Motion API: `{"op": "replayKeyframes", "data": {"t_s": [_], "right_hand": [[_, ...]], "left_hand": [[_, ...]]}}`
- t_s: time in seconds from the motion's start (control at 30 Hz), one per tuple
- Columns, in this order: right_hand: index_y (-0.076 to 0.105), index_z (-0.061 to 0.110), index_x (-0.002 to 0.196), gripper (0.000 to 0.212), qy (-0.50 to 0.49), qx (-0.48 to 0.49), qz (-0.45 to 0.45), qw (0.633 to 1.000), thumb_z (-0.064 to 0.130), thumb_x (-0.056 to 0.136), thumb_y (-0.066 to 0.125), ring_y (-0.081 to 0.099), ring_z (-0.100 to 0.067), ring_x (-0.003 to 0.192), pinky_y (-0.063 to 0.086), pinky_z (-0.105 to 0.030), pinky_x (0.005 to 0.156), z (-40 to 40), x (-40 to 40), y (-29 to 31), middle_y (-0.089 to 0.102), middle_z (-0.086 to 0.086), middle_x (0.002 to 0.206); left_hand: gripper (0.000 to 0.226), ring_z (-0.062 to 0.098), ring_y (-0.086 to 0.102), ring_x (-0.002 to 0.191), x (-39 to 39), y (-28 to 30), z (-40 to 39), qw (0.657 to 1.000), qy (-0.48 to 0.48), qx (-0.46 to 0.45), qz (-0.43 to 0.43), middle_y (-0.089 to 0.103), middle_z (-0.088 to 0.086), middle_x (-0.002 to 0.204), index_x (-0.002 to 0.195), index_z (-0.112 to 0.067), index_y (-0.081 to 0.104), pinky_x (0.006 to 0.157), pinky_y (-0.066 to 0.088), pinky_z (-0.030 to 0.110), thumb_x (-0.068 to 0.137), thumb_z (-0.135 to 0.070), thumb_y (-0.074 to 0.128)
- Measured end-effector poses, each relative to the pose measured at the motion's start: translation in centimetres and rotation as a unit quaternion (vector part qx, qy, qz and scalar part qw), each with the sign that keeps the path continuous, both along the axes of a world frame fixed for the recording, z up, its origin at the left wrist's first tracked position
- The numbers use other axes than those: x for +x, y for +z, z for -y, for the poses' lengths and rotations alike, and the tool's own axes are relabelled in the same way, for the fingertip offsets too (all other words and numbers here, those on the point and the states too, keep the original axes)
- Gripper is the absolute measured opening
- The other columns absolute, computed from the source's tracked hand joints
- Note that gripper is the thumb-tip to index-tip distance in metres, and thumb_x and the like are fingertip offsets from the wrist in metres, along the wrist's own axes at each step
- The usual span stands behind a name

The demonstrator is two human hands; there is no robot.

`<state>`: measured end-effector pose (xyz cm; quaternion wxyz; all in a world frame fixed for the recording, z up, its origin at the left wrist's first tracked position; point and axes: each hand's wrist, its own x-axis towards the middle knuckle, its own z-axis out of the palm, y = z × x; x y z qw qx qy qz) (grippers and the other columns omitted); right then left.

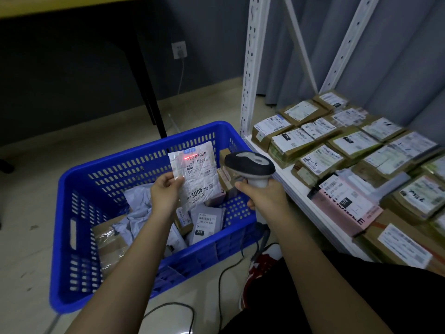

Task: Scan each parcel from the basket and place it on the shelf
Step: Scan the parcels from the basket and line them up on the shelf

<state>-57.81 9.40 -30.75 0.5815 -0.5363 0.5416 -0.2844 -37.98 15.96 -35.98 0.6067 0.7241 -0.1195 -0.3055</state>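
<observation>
Head view: left hand (166, 189) pinches a white poly mailer (195, 174) above the blue basket (72, 237); right hand (265, 196) grips the barcode scanner (250, 165), red beam on its label. Many parcels fill the shelf (284, 184); several remain in the basket.

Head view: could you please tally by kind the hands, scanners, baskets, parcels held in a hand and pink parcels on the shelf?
Hands: 2, the left hand and the right hand
Scanner: 1
Blue basket: 1
Held parcel: 1
Pink parcel on the shelf: 1
Total: 6
</observation>
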Motion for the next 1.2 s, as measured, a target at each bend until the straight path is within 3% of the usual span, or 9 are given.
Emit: {"op": "replayKeyframes", "data": {"t_s": [0.13,0.27,0.33,0.5,0.73,0.83,0.97,1.1,1.2], "right_hand": [[0.064,0.018,0.086,0.012,-0.080,-0.024,0.060,0.995,0.019,0.082,0.075,0.054,-0.008,0.050,0.047,-0.019,0.048,1.2,-0.6,1.0,0.063,0.001,0.068],[0.063,0.009,0.096,0.020,-0.182,-0.039,0.087,0.979,0.018,0.083,0.074,0.053,-0.005,0.042,0.046,-0.022,0.049,3.8,-3.8,2.6,0.061,-0.002,0.067],[0.064,0.005,0.098,0.021,-0.226,-0.047,0.104,0.967,0.015,0.082,0.074,0.053,-0.008,0.044,0.046,-0.024,0.050,4.6,-6.8,3.3,0.060,-0.005,0.066],[0.064,0.009,0.091,0.011,-0.314,-0.081,0.114,0.939,0.013,0.085,0.072,0.052,-0.012,0.050,0.048,-0.022,0.050,4.9,-15.9,4.7,0.061,-0.001,0.062],[0.064,0.017,0.086,0.010,-0.421,-0.099,0.104,0.896,0.016,0.084,0.073,0.056,-0.018,0.060,0.049,-0.034,0.067,2.7,-28.5,4.2,0.063,-0.001,0.072],[0.066,0.011,0.104,0.020,-0.468,-0.078,0.105,0.874,0.016,0.086,0.071,0.059,-0.017,0.067,0.052,-0.030,0.068,0.9,-33.4,3.4,0.066,-0.004,0.086],[0.063,0.010,0.097,0.011,-0.521,-0.038,0.131,0.842,0.013,0.088,0.068,0.055,-0.019,0.061,0.052,-0.028,0.059,-2.4,-38.9,1.6,0.063,-0.010,0.080],[0.062,0.008,0.106,0.021,-0.553,-0.021,0.133,0.822,0.012,0.087,0.068,0.055,-0.018,0.059,0.052,-0.025,0.054,-5.1,-42.9,-0.9,0.063,-0.008,0.081],[0.063,0.009,0.096,0.010,-0.560,-0.001,0.139,0.817,0.009,0.087,0.067,0.051,-0.019,0.054,0.048,-0.028,0.054,-6.9,-44.7,-2.7,0.062,-0.008,0.079]], "left_hand": [[0.008,0.015,0.064,0.079,-2.0,1.9,1.0,0.999,-0.030,-0.043,0.013,0.067,0.002,0.089,0.100,-0.011,0.061,0.063,0.054,0.028,0.093,-0.011,0.060],[0.010,0.017,0.065,0.079,-6.0,4.7,3.8,0.993,-0.076,-0.094,0.010,0.067,0.003,0.085,0.089,-0.018,0.062,0.076,0.055,0.035,0.092,-0.009,0.060],[0.007,0.016,0.064,0.077,-8.6,6.0,5.4,0.987,-0.109,-0.116,0.000,0.067,0.003,0.083,0.094,-0.014,0.063,0.073,0.055,0.032,0.092,-0.008,0.060],[0.015,0.022,0.064,0.087,-16.9,8.8,9.3,0.967,-0.206,-0.152,-0.020,0.068,0.003,0.086,0.086,-0.020,0.062,0.082,0.054,0.039,0.090,-0.005,0.061],[0.014,0.014,0.062,0.074,-28.9,10.1,11.8,0.930,-0.329,-0.159,-0.039,0.064,-0.002,0.079,0.086,-0.020,0.063,0.078,0.053,0.040,0.090,-0.007,0.061],[0.011,0.014,0.064,0.075,-34.1,10.1,11.8,0.908,-0.389,-0.138,-0.068,0.066,-0.002,0.080,0.092,-0.016,0.063,0.076,0.054,0.036,0.092,-0.006,0.059],[0.013,0.017,0.065,0.079,-39.6,8.7,11.9,0.885,-0.452,-0.065,-0.091,0.067,0.002,0.091,0.103,-0.011,0.063,0.067,0.055,0.030,0.093,-0.006,0.057],[0.017,0.022,0.066,0.089,-43.8,5.8,12.0,0.848,-0.526,0.014,-0.056,0.070,0.008,0.104,0.095,-0.017,0.066,0.075,0.056,0.036,0.091,-0.005,0.055],[0.015,0.023,0.066,0.094,-46.7,4.1,11.7,0.809,-0.583,0.070,-0.016,0.069,0.007,0.105,0.093,-0.020,0.065,0.082,0.057,0.041,0.090,-0.007,0.057]]}}
